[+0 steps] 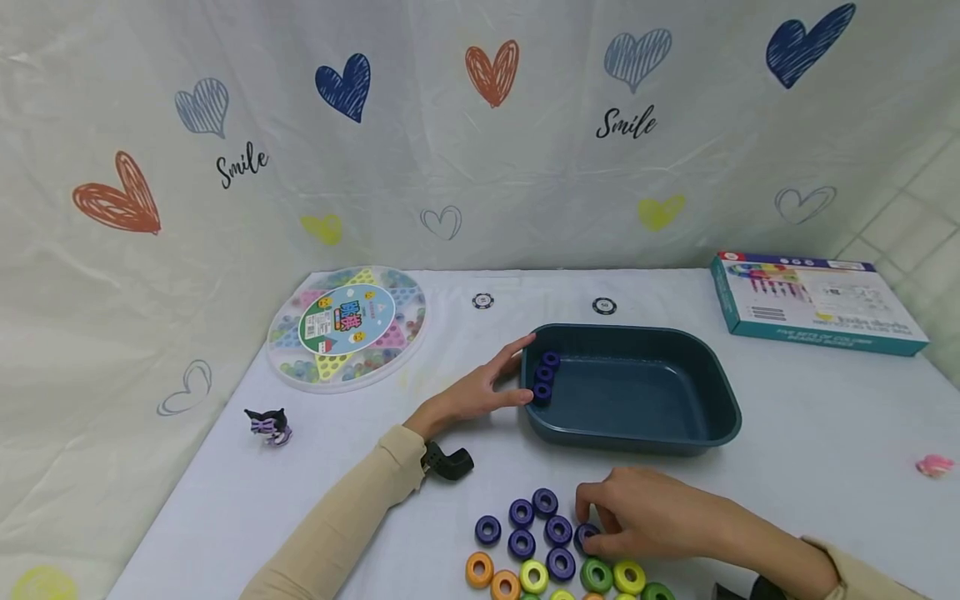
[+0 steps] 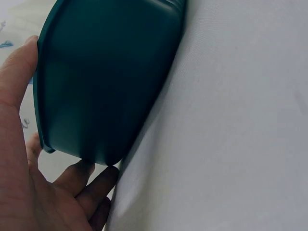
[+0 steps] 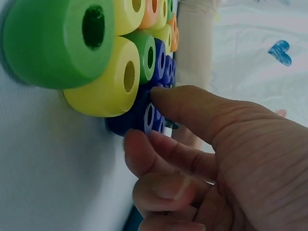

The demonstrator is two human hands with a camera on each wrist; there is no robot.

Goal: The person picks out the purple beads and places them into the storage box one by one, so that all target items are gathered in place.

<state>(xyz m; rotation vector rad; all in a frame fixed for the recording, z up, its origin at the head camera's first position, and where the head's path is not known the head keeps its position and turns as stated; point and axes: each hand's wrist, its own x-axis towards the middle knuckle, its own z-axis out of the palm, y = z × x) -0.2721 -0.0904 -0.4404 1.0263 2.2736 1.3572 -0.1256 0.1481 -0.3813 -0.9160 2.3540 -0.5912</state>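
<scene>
My left hand [image 1: 480,387] rests against the left end of a dark teal basin [image 1: 637,442], its thumb at the near side and its fingers at the far corner. In the left wrist view, the thumb lies along the rim of the basin [image 2: 106,82], and the fingertips touch its outer wall. Several dark blue beads [image 1: 544,373] stand in a row inside, along the left wall. Below the basin my right hand [image 1: 660,512] pinches a dark blue bead [image 3: 132,113] between thumb and index finger. More dark blue beads [image 1: 522,544] lie beside it on the table.
Orange [image 1: 479,570], yellow [image 1: 534,576] and green beads [image 1: 596,575] lie along the near edge of view. A round game board [image 1: 347,325] lies back left, a small figurine [image 1: 270,425] in front of it. A flat box [image 1: 817,302] sits back right; a pink object [image 1: 934,466] lies far right.
</scene>
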